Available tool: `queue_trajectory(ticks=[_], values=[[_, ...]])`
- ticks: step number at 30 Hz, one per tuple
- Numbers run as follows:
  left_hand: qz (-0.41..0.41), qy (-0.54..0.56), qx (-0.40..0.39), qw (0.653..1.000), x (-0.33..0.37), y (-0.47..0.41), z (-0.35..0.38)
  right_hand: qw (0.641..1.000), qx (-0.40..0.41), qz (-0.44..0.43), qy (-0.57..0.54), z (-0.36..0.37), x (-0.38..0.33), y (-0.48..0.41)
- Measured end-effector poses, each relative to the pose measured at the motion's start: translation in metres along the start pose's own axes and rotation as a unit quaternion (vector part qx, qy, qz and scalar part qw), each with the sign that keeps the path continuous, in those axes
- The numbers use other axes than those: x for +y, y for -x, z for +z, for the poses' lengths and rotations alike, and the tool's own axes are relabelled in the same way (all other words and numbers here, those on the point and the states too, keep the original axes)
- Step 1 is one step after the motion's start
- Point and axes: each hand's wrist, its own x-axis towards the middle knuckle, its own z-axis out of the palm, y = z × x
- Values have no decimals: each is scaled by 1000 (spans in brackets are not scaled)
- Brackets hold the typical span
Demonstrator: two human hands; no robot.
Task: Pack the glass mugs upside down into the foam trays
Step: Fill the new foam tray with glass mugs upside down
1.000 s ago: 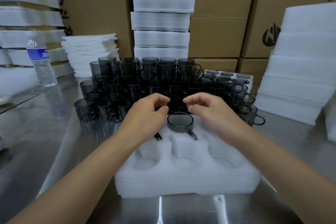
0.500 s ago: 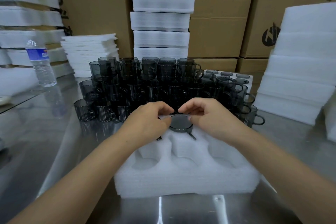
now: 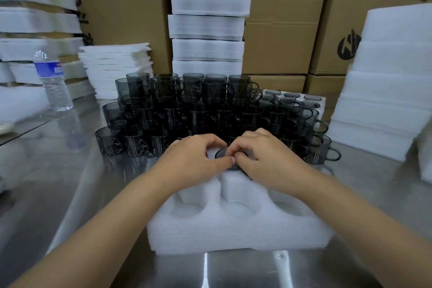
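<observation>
Glass mug sits base-up in the far row of the foam tray

Both hands meet over this one mug, near the middle of the tray's far row. The left hand and the right hand curl their fingers round its upturned base, with the left thumb lying on top. Glass is stiff, smooth and breakable, and the foam looks soft and snug. I judge that an even push on the thick base is safer than holding the thin handle. A pile of mugs stands just behind the tray.
</observation>
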Motion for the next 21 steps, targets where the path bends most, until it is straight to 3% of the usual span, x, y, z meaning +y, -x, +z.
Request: queue_trajectory(ticks=[2,5,7,9,13,21], values=[[-3,-3,6,1000,-1,-1,1,999,36,10,-18,-4,0,-2],[-7,-14,13,1000,-2,-1,1,982,181,49,-14,-20,11,-6],[-12,-7,11,1000,-2,0,1,961,261,92,13,-34,26,-8],[-12,-6,12,1000,-3,-1,2,943,293,143,72,-42,43,-9],[-8,-10,14,1000,-3,-1,3,918,299,226,126,-39,73,-9],[-6,-20,13,1000,-2,-1,3,916,186,335,119,-40,98,-10]])
